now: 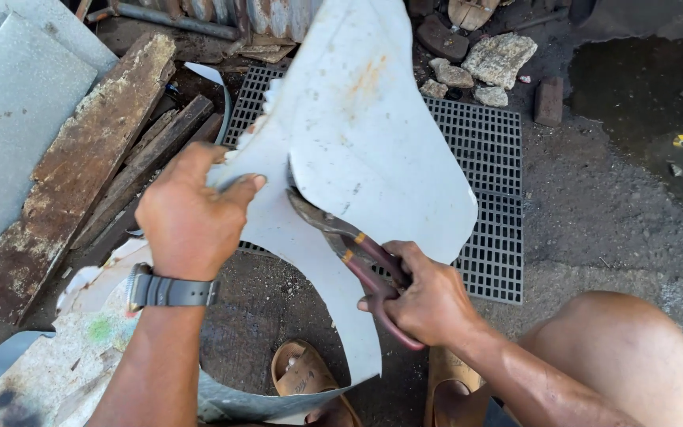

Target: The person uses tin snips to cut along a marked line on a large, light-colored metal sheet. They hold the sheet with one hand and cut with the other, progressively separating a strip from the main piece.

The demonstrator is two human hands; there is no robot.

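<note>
No package, label, sign or screen is visible anywhere around the hands; only bare metal, wood, stones and ground lie near them.

Sheet metal (365, 134) held over a floor grate (488, 158), left hand (187, 217) on its left edge, right hand (428, 300) below with snips (341, 237) in the cut. Planks (81, 174) to the left, stones (492, 63) behind, sandals (302, 375) beneath.
</note>
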